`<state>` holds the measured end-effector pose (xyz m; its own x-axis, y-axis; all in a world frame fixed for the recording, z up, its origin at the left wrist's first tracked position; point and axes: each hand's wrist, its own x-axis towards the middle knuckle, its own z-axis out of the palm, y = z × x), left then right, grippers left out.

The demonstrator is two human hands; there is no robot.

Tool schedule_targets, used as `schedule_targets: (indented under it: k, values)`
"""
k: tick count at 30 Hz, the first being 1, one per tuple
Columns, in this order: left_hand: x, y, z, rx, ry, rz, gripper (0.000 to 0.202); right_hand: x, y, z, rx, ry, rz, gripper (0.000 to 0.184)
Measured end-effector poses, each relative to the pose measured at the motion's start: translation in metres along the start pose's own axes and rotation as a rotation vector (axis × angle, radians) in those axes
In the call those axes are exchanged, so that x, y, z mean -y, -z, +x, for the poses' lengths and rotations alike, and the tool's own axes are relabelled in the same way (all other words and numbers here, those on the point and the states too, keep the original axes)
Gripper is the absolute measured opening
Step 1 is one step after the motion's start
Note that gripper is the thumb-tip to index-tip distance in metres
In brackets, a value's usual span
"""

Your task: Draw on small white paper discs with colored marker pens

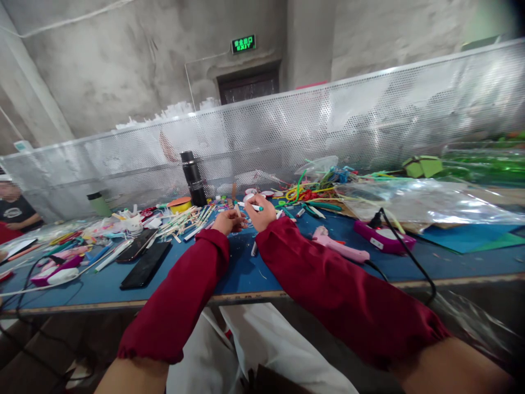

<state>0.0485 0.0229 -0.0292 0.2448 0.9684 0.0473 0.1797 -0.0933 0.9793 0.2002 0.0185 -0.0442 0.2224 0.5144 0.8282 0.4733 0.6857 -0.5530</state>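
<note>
My right hand (264, 214) is closed around a white marker (252, 207) with teal-green ends, which lies across the fingers just above the blue tabletop. Close to its left, my left hand (228, 222) is pinched on a small pale stick (237, 210); its far details are too small to make out. Both forearms wear dark red sleeves. Loose pale sticks (192, 219) are scattered left of my left hand. Just below my right hand a small whitish tube (254, 249) lies on the table.
A black bottle (193, 178) stands behind my hands. Two dark phones (145, 265) lie left. A pink glue gun (340, 246) and purple power strip (384, 238) with cords lie right, before plastic sheets (426, 202). A perforated metal screen (287, 126) borders the table; another person (18, 210) sits far left.
</note>
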Motion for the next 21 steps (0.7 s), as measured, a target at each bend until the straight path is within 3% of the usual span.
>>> schedule_targets:
  k: [21]
  values:
    - [-0.0005, -0.0009, -0.0005, 0.004, -0.003, -0.007, 0.020, 0.0024, -0.0003, -0.0008, -0.013, 0.003, 0.035, 0.015]
